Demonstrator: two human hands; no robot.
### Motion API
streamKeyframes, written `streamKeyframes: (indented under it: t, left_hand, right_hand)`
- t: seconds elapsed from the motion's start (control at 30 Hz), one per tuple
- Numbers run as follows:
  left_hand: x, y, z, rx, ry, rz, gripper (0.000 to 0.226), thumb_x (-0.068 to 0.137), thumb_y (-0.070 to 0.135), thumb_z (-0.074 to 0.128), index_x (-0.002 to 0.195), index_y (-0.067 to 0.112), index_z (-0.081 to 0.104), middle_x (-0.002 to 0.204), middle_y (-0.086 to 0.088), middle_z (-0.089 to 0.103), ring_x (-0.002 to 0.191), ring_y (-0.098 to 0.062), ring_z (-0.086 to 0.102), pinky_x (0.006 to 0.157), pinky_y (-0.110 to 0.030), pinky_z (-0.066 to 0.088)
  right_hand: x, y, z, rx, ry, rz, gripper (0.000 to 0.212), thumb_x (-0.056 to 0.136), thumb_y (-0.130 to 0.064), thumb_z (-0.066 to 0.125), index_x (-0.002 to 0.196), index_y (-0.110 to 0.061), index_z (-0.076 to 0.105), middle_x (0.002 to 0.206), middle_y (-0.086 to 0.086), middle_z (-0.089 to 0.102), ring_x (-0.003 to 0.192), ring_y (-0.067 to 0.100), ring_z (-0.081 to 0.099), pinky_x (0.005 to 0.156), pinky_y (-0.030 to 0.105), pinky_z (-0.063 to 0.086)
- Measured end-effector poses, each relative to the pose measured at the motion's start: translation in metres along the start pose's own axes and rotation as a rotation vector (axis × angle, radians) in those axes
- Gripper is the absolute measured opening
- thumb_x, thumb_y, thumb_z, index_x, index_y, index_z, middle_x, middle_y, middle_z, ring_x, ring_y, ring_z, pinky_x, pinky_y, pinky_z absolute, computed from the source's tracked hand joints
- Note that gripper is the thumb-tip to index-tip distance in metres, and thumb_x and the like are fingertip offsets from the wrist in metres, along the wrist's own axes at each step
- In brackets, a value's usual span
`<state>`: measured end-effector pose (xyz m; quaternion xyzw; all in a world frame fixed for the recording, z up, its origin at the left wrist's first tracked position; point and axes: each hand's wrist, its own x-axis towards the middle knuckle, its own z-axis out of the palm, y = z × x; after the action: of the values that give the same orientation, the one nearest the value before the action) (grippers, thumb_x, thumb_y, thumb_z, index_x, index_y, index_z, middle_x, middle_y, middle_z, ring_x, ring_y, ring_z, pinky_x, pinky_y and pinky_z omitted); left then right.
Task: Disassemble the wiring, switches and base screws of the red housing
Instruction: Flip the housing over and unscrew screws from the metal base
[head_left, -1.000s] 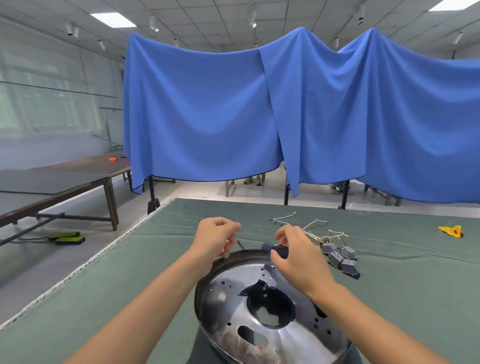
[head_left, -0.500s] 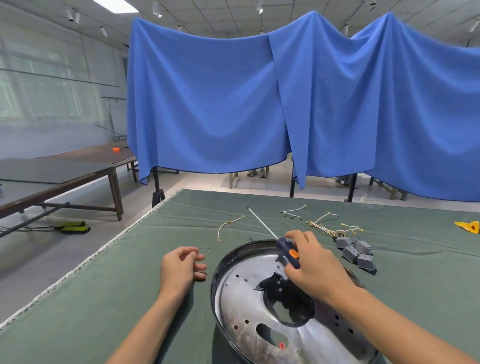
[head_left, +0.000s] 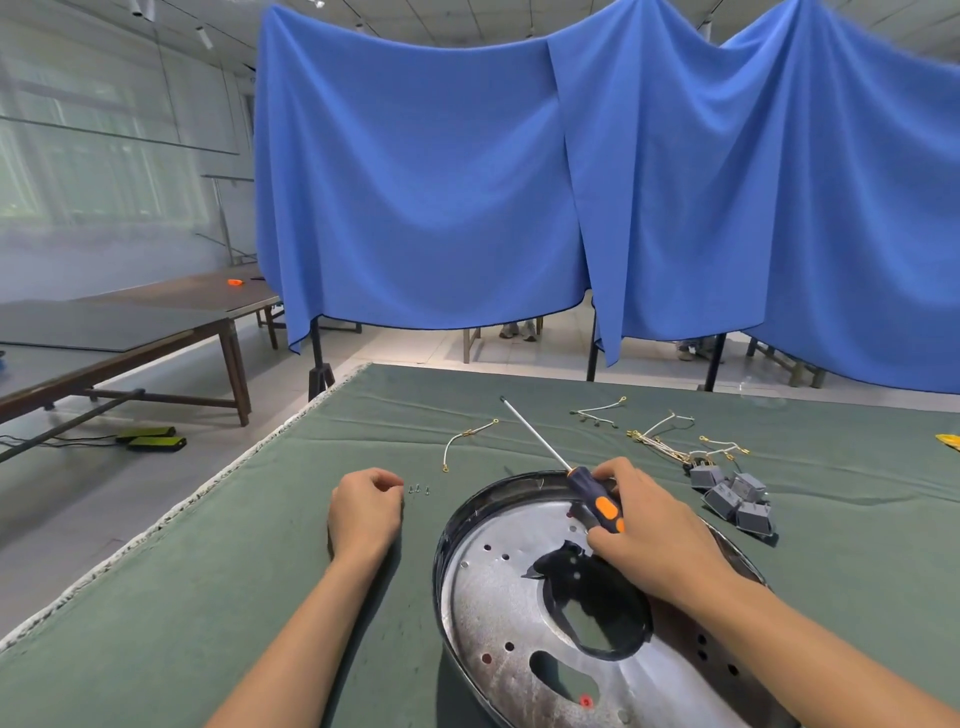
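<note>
The round housing (head_left: 498, 613) lies bottom up on the green table, showing its shiny metal base plate with holes and a dark central opening. My right hand (head_left: 649, 535) grips a screwdriver (head_left: 592, 499) with a dark blue and orange handle over the housing's far rim, its long shaft pointing away to the upper left. My left hand (head_left: 363, 512) rests on the cloth left of the housing, fingers curled, right beside three small loose screws (head_left: 418, 489). Removed wires (head_left: 670, 441) and grey switches (head_left: 732, 499) lie to the right.
A single wire (head_left: 467, 436) lies beyond the screws. A yellow object (head_left: 948, 441) sits at the far right edge. The table's left edge (head_left: 171, 519) runs diagonally. A blue curtain (head_left: 571, 182) hangs behind, and wooden tables (head_left: 130, 338) stand to the left.
My left hand dropped from near the screwdriver to the cloth beside the screws. The right hand swung the screwdriver so its shaft points away. The view tilted down.
</note>
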<state>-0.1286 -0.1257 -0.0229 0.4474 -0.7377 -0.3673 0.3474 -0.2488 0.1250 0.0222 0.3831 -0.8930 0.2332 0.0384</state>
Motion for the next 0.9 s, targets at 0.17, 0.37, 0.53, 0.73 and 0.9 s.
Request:
streamKeyframes:
  t: [0.17, 0.37, 0.53, 0.73, 0.9]
  left_hand:
    - [0.0, 0.001, 0.001, 0.108, -0.009, 0.033, 0.016, 0.08, 0.011, 0.06, 0.085, 0.019, 0.073, 0.094, -0.004, 0.072, 0.095, -0.027, 0.063, 0.084, -0.032, 0.046]
    - [0.001, 0.001, 0.002, 0.177, -0.026, 0.037, 0.023, 0.081, 0.012, 0.057, 0.098, 0.02, 0.07, 0.098, -0.004, 0.071, 0.101, -0.029, 0.06, 0.093, -0.035, 0.042]
    - [-0.009, 0.008, -0.005, 0.098, 0.009, 0.063, 0.022, 0.078, 0.009, 0.055, 0.097, 0.015, 0.066, 0.082, -0.001, 0.062, 0.083, -0.027, 0.058, 0.075, -0.033, 0.046]
    - [-0.038, 0.05, -0.013, -0.07, -0.545, 0.027, 0.036, 0.085, 0.037, 0.06, 0.068, 0.005, 0.062, 0.058, -0.007, 0.053, 0.04, -0.016, 0.046, 0.036, -0.015, 0.03]
    - [-0.055, 0.065, -0.021, 0.155, -0.508, 0.225, 0.028, 0.08, 0.019, 0.066, 0.055, 0.018, 0.051, 0.054, 0.004, 0.049, 0.051, -0.013, 0.044, 0.051, -0.024, 0.034]
  right_hand:
    - [0.0, 0.0, -0.001, 0.004, 0.0, 0.022, 0.036, 0.081, -0.033, 0.057, 0.107, -0.038, 0.034, 0.101, -0.012, 0.052, 0.084, 0.02, 0.052, 0.063, 0.03, 0.034]
    - [-0.001, -0.002, -0.002, 0.003, 0.006, 0.046, 0.033, 0.08, -0.035, 0.057, 0.105, -0.038, 0.035, 0.097, -0.013, 0.052, 0.083, 0.019, 0.052, 0.062, 0.031, 0.033]
    - [0.001, -0.001, -0.003, 0.013, -0.007, 0.056, 0.031, 0.082, -0.037, 0.057, 0.107, -0.035, 0.038, 0.095, -0.012, 0.054, 0.083, 0.019, 0.054, 0.058, 0.03, 0.033]
    - [0.001, 0.0, -0.007, 0.059, 0.005, 0.066, 0.028, 0.086, -0.038, 0.058, 0.11, -0.033, 0.045, 0.096, -0.008, 0.06, 0.085, 0.019, 0.055, 0.065, 0.032, 0.039]
    - [-0.008, 0.003, -0.017, 0.129, 0.032, 0.058, 0.021, 0.088, -0.032, 0.058, 0.106, -0.033, 0.05, 0.093, -0.007, 0.061, 0.082, 0.017, 0.056, 0.066, 0.032, 0.044]
